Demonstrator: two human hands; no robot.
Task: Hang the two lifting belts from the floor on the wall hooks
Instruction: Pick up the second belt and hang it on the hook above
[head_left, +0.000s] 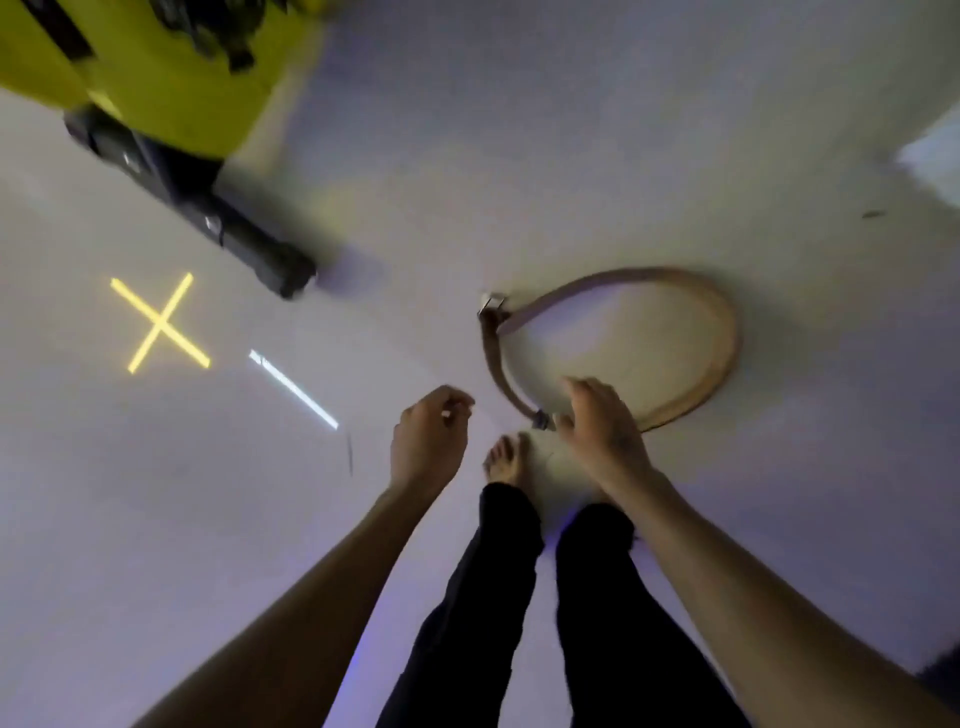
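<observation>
**Reaching for the belt on the floor**

Head view: a tan lifting belt lies looped on the floor — stiff-looking, likely holding its curve. The right hand, fingers apart, hovers at its near edge; the left hand is loosely curled, empty. Grab the strap mid-loop — not the buckle.

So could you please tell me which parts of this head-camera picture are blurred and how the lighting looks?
Head view: the yellow equipment at top left is motion-smeared; the belt and both hands are softer but readable; the floor carries a purple cast and a bright yellow X.
</observation>
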